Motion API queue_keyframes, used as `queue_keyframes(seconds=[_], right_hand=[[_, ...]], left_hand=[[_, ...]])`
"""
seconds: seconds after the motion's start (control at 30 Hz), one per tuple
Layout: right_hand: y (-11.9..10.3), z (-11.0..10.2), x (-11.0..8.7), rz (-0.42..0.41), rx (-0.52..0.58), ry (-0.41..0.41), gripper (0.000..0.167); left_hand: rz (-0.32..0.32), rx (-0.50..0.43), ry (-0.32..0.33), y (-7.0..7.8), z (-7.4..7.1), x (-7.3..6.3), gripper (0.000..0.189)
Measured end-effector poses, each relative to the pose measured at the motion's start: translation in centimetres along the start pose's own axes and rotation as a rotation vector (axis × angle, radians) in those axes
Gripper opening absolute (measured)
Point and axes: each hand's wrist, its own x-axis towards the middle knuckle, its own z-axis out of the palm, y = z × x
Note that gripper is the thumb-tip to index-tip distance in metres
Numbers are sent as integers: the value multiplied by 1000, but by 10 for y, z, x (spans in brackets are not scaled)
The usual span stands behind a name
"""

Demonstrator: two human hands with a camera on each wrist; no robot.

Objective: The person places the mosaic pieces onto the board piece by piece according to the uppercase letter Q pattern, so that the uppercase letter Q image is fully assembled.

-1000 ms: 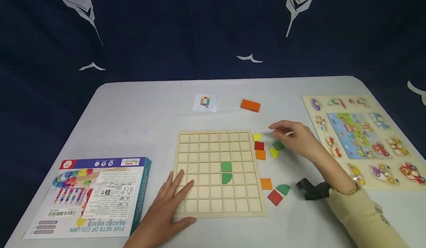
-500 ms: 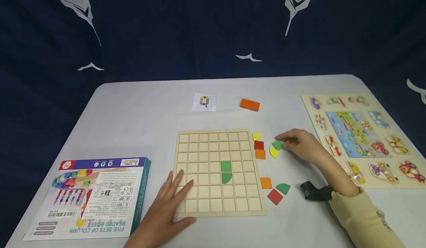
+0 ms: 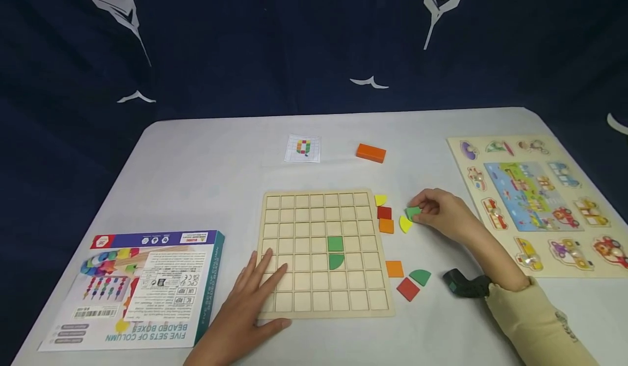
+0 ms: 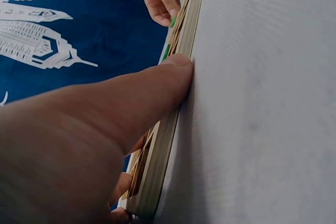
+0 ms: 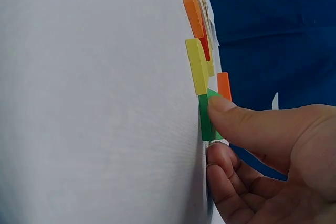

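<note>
My left hand [image 3: 243,310] rests with spread, straight fingers on the near left corner of a wooden grid board [image 3: 297,268]. In the left wrist view its thumb [image 4: 152,82] lies against the board's edge. A green square [image 3: 336,244] and a green quarter-circle tile [image 3: 336,261] sit in the grid. Right of the board, my right hand [image 3: 445,214] pinches another green quarter-circle tile [image 3: 413,212], its thumb on the tile [image 5: 204,119] in the right wrist view. A yellow quarter-circle tile [image 3: 405,224] lies beside it.
Yellow, red [image 3: 385,213] and orange tiles [image 3: 386,226] line the board's right edge, with several more nearer. Behind are a pattern card [image 3: 302,149] and an orange block [image 3: 370,153]. A box [image 3: 132,289] lies left, a picture puzzle [image 3: 539,249] right. A black object [image 3: 466,284] is by the right forearm.
My right hand has come down from above the tiles onto the green quarter-circle tile and now pinches it. The left hand has stayed on the board.
</note>
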Motion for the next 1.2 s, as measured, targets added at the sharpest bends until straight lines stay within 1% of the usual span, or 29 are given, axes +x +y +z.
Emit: queue_keyframes(seconds=[0.17, 0.33, 0.43, 0.53, 0.6, 0.67, 0.77, 0.83, 0.9, 1.0, 1.2], right_hand=[[0, -2, 0, 0, 13, 5, 18], [-1, -9, -1, 11, 46, 22, 9], [-4, -14, -1, 19, 83, 56, 9], [-13, -14, -1, -11, 143, 93, 12], [-24, -8, 0, -39, 188, 93, 13], [-38, 2, 4, -58, 239, 68, 12], [-57, 20, 13, -57, 315, -3, 10], [-67, 33, 18, -64, 345, -50, 8], [-74, 44, 22, -83, 346, -86, 6], [-80, 58, 26, -133, 311, -120, 6], [-84, 70, 29, -221, 228, -131, 8]], left_hand=[[37, 7, 26, -1, 1, 1, 85], [50, 26, 30, -1, 0, 3, 85], [27, 32, 12, -1, -2, 4, 85], [-13, 22, -28, 0, -3, 4, 85], [-36, 15, -50, 1, -3, 3, 85], [-39, 10, -54, 1, -2, 2, 85], [-34, 10, -45, 0, -1, 1, 86], [-30, 12, -41, 0, -1, 1, 86], [-29, 13, -39, 0, 0, 1, 86], [-33, 12, -40, 0, 0, 0, 85], [-27, 16, -29, 0, -1, 0, 85]])
